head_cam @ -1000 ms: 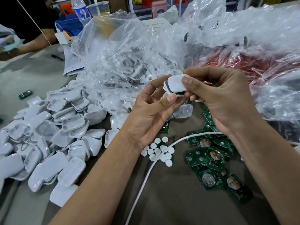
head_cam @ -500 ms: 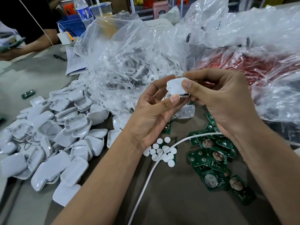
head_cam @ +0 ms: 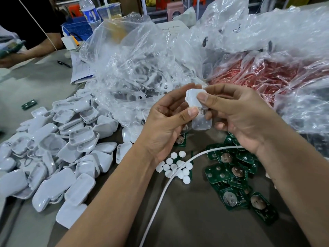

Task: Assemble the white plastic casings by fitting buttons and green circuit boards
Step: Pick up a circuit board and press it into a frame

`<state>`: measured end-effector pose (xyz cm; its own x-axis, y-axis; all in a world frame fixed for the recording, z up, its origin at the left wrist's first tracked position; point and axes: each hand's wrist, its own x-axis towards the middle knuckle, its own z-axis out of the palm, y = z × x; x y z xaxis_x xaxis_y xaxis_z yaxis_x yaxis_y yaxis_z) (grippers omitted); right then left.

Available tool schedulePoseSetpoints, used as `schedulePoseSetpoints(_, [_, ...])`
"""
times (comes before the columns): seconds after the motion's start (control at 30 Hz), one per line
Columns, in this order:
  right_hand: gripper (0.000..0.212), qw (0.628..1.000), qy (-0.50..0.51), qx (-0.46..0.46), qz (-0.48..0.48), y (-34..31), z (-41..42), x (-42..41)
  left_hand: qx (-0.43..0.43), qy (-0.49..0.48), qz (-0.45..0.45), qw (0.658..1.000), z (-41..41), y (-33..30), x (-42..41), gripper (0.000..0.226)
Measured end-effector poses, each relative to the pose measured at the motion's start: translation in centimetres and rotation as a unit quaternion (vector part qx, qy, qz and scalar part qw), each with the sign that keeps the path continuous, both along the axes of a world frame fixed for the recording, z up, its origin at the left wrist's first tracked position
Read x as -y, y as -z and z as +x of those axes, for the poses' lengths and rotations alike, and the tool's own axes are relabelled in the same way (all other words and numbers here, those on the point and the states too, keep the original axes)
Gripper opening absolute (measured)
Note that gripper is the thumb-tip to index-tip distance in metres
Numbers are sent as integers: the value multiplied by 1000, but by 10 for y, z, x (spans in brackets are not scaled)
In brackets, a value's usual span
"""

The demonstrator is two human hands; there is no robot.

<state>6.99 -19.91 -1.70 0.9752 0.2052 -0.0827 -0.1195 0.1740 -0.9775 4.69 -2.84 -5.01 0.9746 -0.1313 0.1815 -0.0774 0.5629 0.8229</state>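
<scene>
- Between both hands, above the table (head_cam: 187, 220): one white casing (head_cam: 193, 98), pinched by left hand (head_cam: 165, 125) and right hand (head_cam: 236, 116); closing judged under way.
- Left side: casing pile (head_cam: 58, 154), assembly state unclear.
- Unused stock: buttons (head_cam: 176, 166), circuit boards (head_cam: 235, 177); much remains.

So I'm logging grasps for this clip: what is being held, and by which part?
A white casing, pinched between both hands: the left hand has its thumb at the lower edge, and the right hand has its thumb on the front face.

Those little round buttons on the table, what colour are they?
White, plain; the buttons show best in the head view.
</scene>
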Motion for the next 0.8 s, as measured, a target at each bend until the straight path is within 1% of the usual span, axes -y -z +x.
schedulePoseSetpoints(0.03, [61, 1000, -10, -18, 12, -1, 1, 1, 3, 2, 6, 1000, 0, 0, 0, 44])
schedulePoseSetpoints(0.07, [59, 999, -13, -27, 28, -2, 1, 1, 4, 3, 12, 1000, 0, 0, 0, 44])
schedulePoseSetpoints(0.13, [50, 998, -8, -30, 56, -2, 1, 1, -1, 1, 22, 1000, 0, 1, 0, 46])
schedulePoseSetpoints(0.2, [45, 998, 5, -23, 64, -2, 1, 1, -14, -13, 38, 999, -1, 1, 2, 48])
schedulePoseSetpoints(0.3, [45, 999, 41, 5, 33, 1, 1, 1, -41, -36, 55, 997, -2, 0, 4, 47])
schedulePoseSetpoints(0.4, [32, 997, 70, 33, -5, 4, 1, -2, -79, -63, 49, 994, -2, -1, 6, 31])
schedulePoseSetpoints(0.53, [27, 994, 87, 52, -27, 7, 1, -6, -99, -121, 63, 986, -2, 0, 11, 19])
schedulePoseSetpoints(0.6, [27, 994, 90, 57, -32, 7, 2, -7, -102, -143, 62, 983, -2, 1, 13, 17])
schedulePoseSetpoints(0.7, [29, 993, 92, 60, -34, 9, 2, -8, -98, -151, 66, 982, -3, 1, 13, 14])
schedulePoseSetpoints(0.8, [28, 994, 91, 57, -24, 9, 1, -10, -97, -145, 55, 983, -3, 0, 13, 21])
